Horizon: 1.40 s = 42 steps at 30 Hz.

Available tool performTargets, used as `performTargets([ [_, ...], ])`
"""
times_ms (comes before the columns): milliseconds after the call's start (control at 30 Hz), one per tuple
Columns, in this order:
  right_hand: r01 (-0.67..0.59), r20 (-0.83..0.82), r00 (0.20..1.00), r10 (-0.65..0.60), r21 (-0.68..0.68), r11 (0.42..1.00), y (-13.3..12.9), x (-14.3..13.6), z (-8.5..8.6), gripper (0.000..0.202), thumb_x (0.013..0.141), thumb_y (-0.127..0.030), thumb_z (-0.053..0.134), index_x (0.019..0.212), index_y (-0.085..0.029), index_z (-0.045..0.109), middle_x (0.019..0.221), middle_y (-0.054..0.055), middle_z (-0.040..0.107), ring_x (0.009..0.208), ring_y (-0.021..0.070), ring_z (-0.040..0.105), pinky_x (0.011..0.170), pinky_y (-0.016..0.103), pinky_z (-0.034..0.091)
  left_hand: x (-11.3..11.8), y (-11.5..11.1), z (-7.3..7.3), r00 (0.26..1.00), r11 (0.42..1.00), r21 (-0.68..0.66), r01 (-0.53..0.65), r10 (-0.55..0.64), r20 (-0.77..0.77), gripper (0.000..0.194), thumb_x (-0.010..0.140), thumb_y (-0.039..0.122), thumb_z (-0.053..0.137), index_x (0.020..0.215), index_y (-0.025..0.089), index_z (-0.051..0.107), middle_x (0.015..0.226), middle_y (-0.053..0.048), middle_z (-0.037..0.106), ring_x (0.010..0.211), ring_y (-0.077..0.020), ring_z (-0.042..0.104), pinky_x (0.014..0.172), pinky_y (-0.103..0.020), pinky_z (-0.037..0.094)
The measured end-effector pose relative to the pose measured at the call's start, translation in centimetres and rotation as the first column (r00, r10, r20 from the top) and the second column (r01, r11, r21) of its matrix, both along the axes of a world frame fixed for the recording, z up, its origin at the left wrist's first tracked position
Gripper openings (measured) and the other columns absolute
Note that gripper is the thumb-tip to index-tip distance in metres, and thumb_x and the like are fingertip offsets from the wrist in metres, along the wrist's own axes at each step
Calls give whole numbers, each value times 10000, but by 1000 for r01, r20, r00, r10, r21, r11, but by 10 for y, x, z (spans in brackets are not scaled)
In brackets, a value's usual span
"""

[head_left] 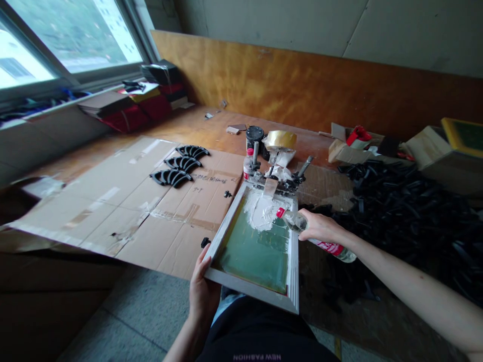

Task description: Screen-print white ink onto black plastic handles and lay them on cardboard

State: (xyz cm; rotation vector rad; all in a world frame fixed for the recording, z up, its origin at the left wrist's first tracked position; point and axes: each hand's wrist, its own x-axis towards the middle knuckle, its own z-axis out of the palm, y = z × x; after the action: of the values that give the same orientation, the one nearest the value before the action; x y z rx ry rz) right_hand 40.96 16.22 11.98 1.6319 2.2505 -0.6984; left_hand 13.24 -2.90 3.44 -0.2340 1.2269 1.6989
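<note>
- One left hand (204, 281) is closed around the near left corner of the screen frame (252, 290), thumb on top.
- One right hand (320, 226) grips the tilted bottle (332, 247) around its body, its red cap (280, 213) pointing left over the frame.
- There is one screen frame, pale and metallic, in front of the person's body, its far end at the metal clamp assembly (287, 185). Its green mesh (252, 256) carries one large patch of white paste (260, 215) toward the far end.
- There are two bottles with red caps: the one in the right hand and an upright bottle (247, 168) beside the far left corner of the frame. Both have red-and-white labels, too small to read.
- Three groups of black curved pieces (171, 177) lie in a row on the flattened cardboard (124, 201); the pieces within each overlap too much for a sure count.
- Two small black knobs (206, 242) show along the left side of the frame, one near each end.
- One roll of yellowish tape (281, 139) and one black tub (254, 134) are beyond the clamp assembly.
- At right, a large heap of black parts (407, 201), too many to count, lies near two open cartons (430, 148).
- The dark shirt (264, 332) reads "NEW FASHION", upside down in this view. Handwriting on the cardboard is too small to read surely.
</note>
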Motion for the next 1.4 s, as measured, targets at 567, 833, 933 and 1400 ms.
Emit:
performTargets([
  [567, -56, 194, 980, 49, 31, 998, 31, -4, -10, 602, 628, -472, 668, 1173, -257, 529, 1004, 86, 705, 910, 301, 664, 652, 308, 395, 1, 3, -3, 1000, 1000, -15, -20, 20, 10, 382, 715, 211, 673, 1095, 251, 692, 1065, 4, 710, 887, -139, 662, 777, -207, 530],
  [833, -69, 226, 973, 52, 72, 995, 42, -11, -12, 613, 624, -440, 675, 1184, -251, 516, 1034, 99, 704, 930, 309, 660, 674, 319, 405, 1, 4, -6, 1000, 999, -35, -10, 9, -7, 382, 713, 224, 675, 1093, 264, 692, 1073, 6, 714, 915, -159, 665, 795, -231, 538],
  [933, -99, 245, 967, 72, 98, 990, 44, -9, -11, 564, 627, -427, 666, 1140, -237, 528, 1056, 109, 697, 941, 322, 657, 661, 322, 399, -1, 3, -8, 1000, 1000, -22, -2, 2, -4, 385, 723, 222, 675, 1105, 265, 691, 1091, 8, 711, 925, -153, 663, 799, -219, 536],
  [1400, 79, 45, 995, -87, 155, 985, 37, 23, -17, 554, 644, -428, 694, 1144, -246, 540, 1004, 81, 700, 888, 297, 657, 703, 334, 426, -1, 5, -5, 1000, 997, -72, -18, 18, -7, 403, 719, 205, 677, 1118, 248, 701, 1091, -7, 711, 861, -142, 671, 733, -203, 549],
])
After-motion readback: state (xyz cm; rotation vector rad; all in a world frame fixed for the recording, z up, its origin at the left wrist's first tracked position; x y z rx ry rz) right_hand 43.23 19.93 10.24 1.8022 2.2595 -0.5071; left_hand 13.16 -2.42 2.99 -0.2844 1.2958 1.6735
